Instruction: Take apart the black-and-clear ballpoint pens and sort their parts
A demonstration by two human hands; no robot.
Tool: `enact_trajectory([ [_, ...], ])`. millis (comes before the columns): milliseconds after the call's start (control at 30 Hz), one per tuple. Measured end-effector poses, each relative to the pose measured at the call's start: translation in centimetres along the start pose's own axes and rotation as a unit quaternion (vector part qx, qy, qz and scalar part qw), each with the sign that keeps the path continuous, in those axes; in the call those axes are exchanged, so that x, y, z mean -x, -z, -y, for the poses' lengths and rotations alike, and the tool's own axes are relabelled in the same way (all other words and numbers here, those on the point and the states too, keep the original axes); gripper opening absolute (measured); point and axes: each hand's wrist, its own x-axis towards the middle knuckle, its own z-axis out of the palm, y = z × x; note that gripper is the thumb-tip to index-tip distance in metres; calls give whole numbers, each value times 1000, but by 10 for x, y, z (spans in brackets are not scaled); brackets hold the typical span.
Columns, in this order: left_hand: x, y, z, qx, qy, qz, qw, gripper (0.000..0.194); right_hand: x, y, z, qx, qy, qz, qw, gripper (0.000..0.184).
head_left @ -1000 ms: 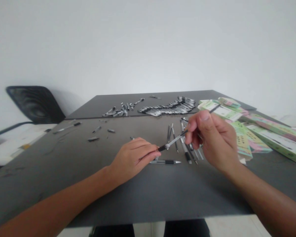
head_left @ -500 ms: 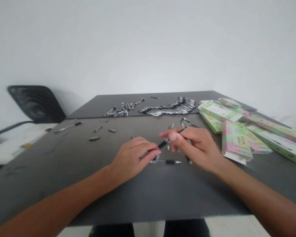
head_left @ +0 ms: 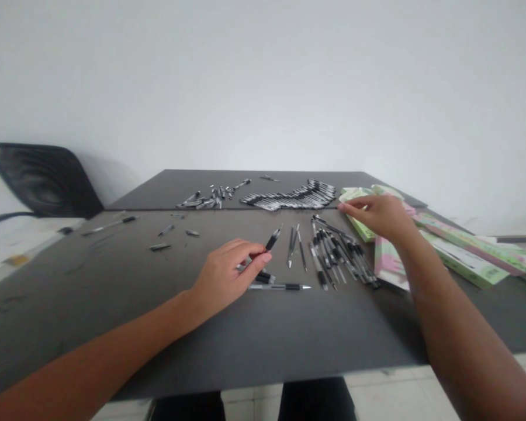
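My left hand (head_left: 230, 270) pinches a pen (head_left: 272, 240) by its barrel; the black grip and thin point slant up to the right. Under that hand lie a clear pen with a silver tip (head_left: 284, 287) and another dark-gripped piece (head_left: 266, 277), partly covered. My right hand (head_left: 379, 215) is raised over the green and pink boxes at the right. Its thumb and forefinger come together at the tips; whatever may be between them is too small to make out. A loose heap of pens (head_left: 339, 251) lies below it, with several thin refills (head_left: 293, 242) to the left.
A long row of pens (head_left: 293, 197) lies at the back, with a pile of small pen parts (head_left: 210, 199) left of it. Scattered pieces (head_left: 160, 247) lie on the left. Boxes (head_left: 462, 257) cover the right side. A black chair (head_left: 44, 178) stands at the left.
My right hand has left the pen and moved up and right toward the boxes. My left hand still holds the pen, its point now tilted more upward. The view has shifted slightly.
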Motion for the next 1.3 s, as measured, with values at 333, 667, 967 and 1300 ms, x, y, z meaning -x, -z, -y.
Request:
enact_trajectory([
  [333, 0, -2, 4, 15, 33, 3, 999, 10, -10, -47, -51, 90, 46, 107, 989, 36],
  [667, 1, -6, 4, 30, 29, 25, 999, 13, -21, -85, -31, 157, 99, 144, 972, 47],
  [967, 2, -7, 3, 42, 8, 35, 998, 12, -47, -86, -19, 216, 88, 199, 952, 43],
  [1300, 1, -7, 2, 45, 18, 48, 998, 14, -48, -92, -15, 214, 119, 194, 950, 42],
])
